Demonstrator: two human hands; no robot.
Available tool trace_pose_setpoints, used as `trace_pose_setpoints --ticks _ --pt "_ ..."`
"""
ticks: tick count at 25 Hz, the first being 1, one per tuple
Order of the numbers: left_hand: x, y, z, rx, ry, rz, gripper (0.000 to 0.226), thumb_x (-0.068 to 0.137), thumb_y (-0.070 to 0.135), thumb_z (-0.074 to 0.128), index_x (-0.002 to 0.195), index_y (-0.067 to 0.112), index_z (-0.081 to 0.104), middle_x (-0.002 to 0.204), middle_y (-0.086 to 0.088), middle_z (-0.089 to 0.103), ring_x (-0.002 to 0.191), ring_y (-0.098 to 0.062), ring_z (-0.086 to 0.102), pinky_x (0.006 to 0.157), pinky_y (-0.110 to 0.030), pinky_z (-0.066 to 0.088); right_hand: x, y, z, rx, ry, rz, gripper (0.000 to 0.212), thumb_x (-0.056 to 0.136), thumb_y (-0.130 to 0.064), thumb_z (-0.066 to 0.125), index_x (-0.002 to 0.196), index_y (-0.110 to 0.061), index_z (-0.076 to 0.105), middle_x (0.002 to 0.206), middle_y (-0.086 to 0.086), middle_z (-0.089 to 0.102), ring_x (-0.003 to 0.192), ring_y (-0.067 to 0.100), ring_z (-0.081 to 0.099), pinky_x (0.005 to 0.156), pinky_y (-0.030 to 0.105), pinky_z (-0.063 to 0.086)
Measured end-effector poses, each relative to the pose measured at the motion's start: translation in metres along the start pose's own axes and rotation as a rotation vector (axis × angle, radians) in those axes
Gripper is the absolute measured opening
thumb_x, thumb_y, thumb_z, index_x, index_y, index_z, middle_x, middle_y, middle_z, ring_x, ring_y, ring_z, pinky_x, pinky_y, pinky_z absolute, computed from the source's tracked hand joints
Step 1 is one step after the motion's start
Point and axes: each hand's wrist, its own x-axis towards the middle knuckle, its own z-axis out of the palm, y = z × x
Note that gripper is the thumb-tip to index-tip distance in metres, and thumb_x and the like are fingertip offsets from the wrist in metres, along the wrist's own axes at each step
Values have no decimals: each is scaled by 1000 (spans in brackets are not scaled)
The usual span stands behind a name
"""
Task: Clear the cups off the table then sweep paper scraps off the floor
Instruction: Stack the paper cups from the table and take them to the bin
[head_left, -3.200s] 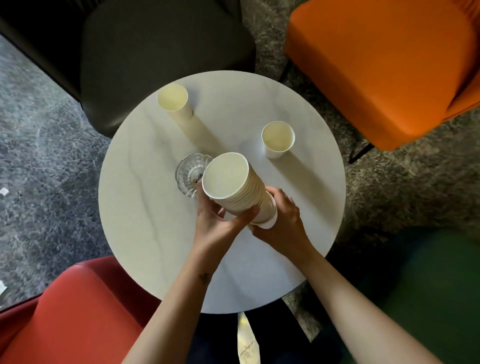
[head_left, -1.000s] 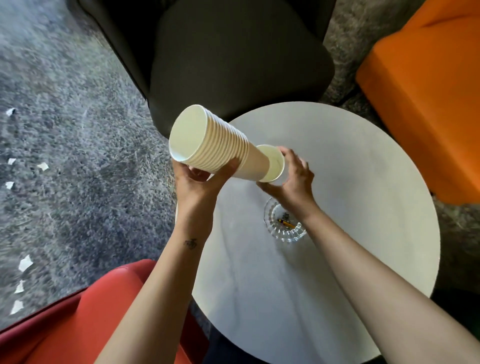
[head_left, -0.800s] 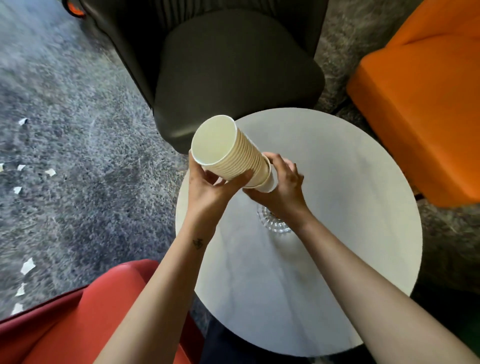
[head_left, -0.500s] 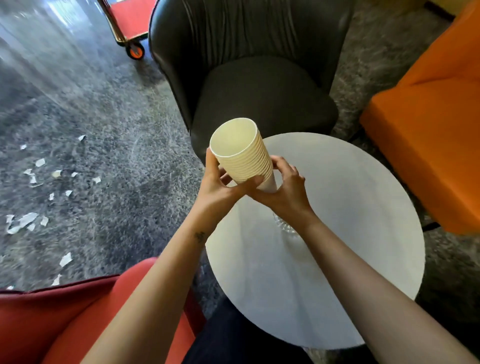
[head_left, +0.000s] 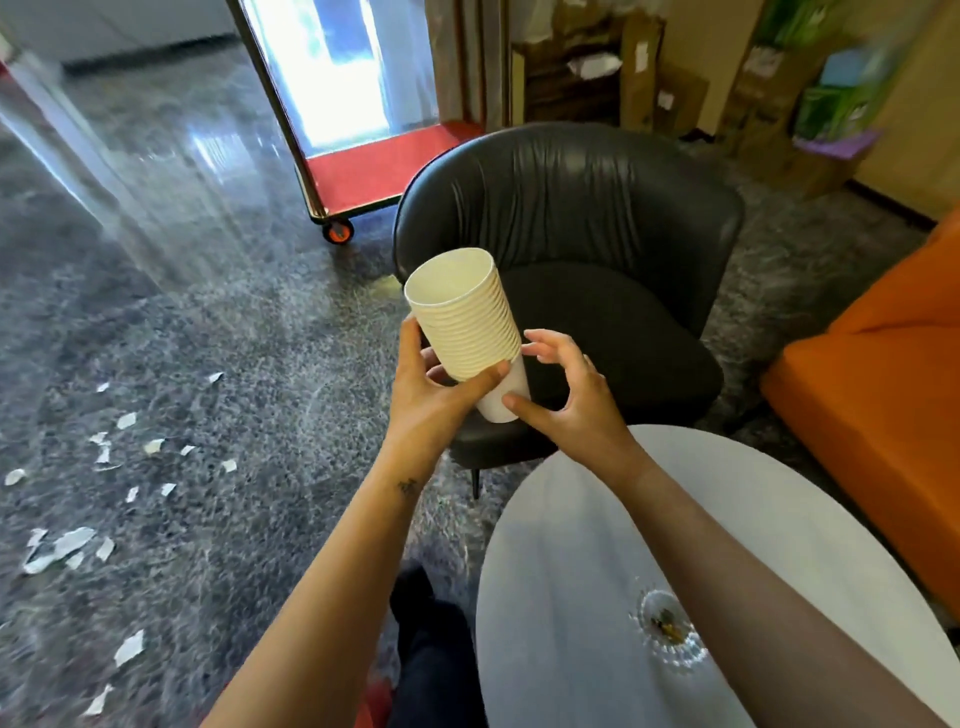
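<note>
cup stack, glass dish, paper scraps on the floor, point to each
cup stack (head_left: 470, 322), head view, ribbed side under the rim
glass dish (head_left: 675, 661), head view, near rim
paper scraps (head_left: 71, 541), head view, large piece at left

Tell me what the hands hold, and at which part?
The left hand grips the cup stack around its lower half; the right hand touches its base.

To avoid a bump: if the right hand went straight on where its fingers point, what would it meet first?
Probably the stack of paper cups that the left hand grips; the right hand lies close beside it, depth is unclear.
</note>
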Motion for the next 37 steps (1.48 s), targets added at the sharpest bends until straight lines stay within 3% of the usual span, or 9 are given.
trace_pose_setpoints --ticks 6,11,13,17,23,28,31,34,37 --pt "182 -18 -81 7 -1 20 73 65 19 86 116 45 42 96 16 65 88 5 64 67 -14 51 180 -14 71 81 120 9 44 85 -22 68 124 -20 50 115 -7 59 113 12 53 102 38 40" --pt "298 -25 -205 35 131 4 69 67 13 85 111 47 44 96 17 61 82 11 62 62 -9 49 332 -62 170 117 -29 -73 44 84 -15 69 123 -14 51 112 -4 60 105 10 55 84 -2 34" --pt "322 -24 -255 56 187 22 70 70 11 82 118 42 42 102 16 58 85 14 60 64 -6 48 374 -81 211 149 -75 -121 44 83 -11 69 123 -9 52 111 1 62 103 12 57 84 2 36" --pt "344 -24 -353 107 336 14 83 61 31 79 133 30 37 113 15 55 95 8 58 69 -7 47 435 -120 298 167 -287 -205 53 81 -15 72 128 -11 48 114 0 61 101 10 57 80 1 37" --pt "371 -28 -484 132 519 2 75 63 21 87 120 42 43 106 9 63 92 2 63 70 -14 51 511 -202 449 236 -724 -354 75 65 -9 83 122 -32 39 110 -13 59 101 3 57 84 10 42" --pt "423 -29 -597 158 836 -8 78 54 39 82 121 39 43 109 1 64 97 -9 64 73 -20 53 596 -271 587 336 -911 -459 69 54 -19 71 116 -25 42 101 -14 59 93 7 59 81 19 47" --pt "444 -23 -661 88 992 -27 75 63 32 78 129 37 42 111 -1 63 98 -7 64 70 -14 50 643 -316 658 391 -1025 -484 69 55 -27 78 113 -27 43 100 -15 59 87 -4 58 76 11 46" --pt "441 -16 -736 55 1257 -47 64 77 26 76 131 34 43 117 -7 60 100 -11 61 71 -16 49 683 -365 739 438 -1153 -507 67 64 -18 85 117 -22 45 100 -17 60 81 -14 58 69 5 44" --pt "420 -16 -809 96 1491 -69 42 89 14 61 126 28 49 111 -7 62 93 -9 61 76 -23 47 702 -410 825 501 -1247 -486 64 68 -14 82 119 -22 44 103 -13 62 90 -4 60 76 13 49"
